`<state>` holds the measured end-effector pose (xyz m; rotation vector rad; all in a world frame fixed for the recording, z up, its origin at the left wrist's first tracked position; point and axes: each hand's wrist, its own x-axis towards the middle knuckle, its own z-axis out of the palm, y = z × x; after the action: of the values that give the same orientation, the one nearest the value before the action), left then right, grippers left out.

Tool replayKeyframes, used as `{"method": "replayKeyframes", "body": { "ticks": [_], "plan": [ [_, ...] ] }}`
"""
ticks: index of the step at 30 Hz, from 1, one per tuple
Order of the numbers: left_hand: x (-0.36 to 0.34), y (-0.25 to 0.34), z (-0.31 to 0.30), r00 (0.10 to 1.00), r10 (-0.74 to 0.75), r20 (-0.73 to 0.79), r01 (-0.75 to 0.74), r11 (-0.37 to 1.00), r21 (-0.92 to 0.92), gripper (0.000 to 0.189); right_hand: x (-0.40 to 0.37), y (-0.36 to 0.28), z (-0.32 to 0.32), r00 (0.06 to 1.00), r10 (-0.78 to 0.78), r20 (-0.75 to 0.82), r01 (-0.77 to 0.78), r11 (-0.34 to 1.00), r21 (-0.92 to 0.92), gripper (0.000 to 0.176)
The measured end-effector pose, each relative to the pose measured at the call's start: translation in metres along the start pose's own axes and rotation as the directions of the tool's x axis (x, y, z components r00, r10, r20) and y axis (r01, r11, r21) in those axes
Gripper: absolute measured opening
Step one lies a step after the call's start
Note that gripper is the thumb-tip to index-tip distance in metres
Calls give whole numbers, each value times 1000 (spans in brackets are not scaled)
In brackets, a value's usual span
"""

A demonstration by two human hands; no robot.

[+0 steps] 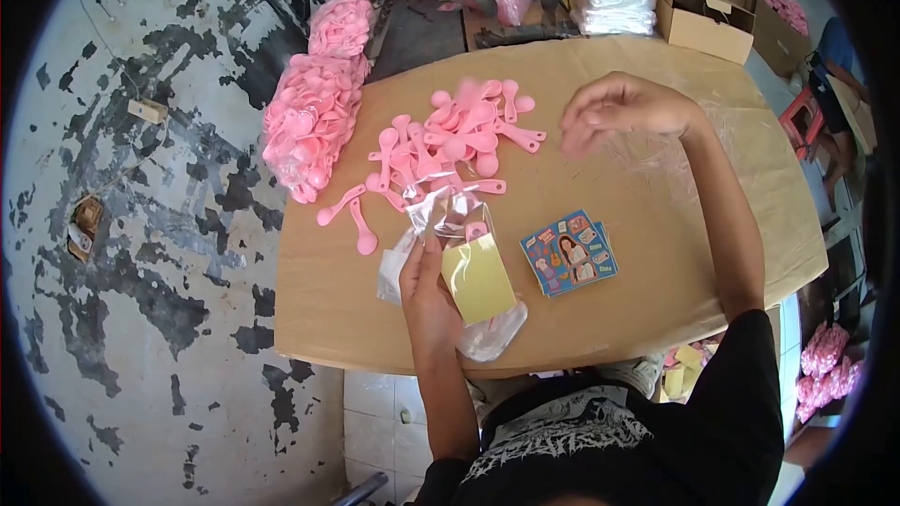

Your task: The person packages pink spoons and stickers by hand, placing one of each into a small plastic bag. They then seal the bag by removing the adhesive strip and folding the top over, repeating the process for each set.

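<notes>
Left hand (pixel 431 305), mine, grasps a clear plastic bag (pixel 448 210) by its side, thumb on the film, above the near part of the table (pixel 600 337). Within this bag lies a yellow card (pixel 480 281); the end of a pink spoon (pixel 476 230) shows at the card's upper edge, apparently inside as well. I judge this unit filled but not closed, since no seal is visible. Beside it, printed cards (pixel 570 253) form a small stack, all unbagged. Farther out, loose pink spoons (pixel 455 136) form a heap, also unbagged, so most of the visible stock appears unprocessed. My right hand (pixel 623 112) is released above the table, fingers loosely curved, nothing visible in its grip. Beyond, two clear sacks (pixel 314 122) contain pink spoons in bulk. At the far edge stands a cardboard box (pixel 705 26); I cannot tell its contents.
</notes>
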<state>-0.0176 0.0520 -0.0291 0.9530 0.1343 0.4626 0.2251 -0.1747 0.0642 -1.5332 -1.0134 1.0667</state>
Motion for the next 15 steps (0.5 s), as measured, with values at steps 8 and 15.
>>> {"method": "replayKeyframes", "body": {
  "ticks": [8, 15],
  "plan": [
    [0, -2, 15, 996, 46, -82, -41, 997, 66, 35, 27, -4, 73, 898, -431, -85, 328, 786, -524, 60],
    [-5, -2, 3, 999, 32, -19, -32, 999, -10, 35, 17, 6, 43, 967, -65, -248, -114, 757, -644, 39]
  ]
}}
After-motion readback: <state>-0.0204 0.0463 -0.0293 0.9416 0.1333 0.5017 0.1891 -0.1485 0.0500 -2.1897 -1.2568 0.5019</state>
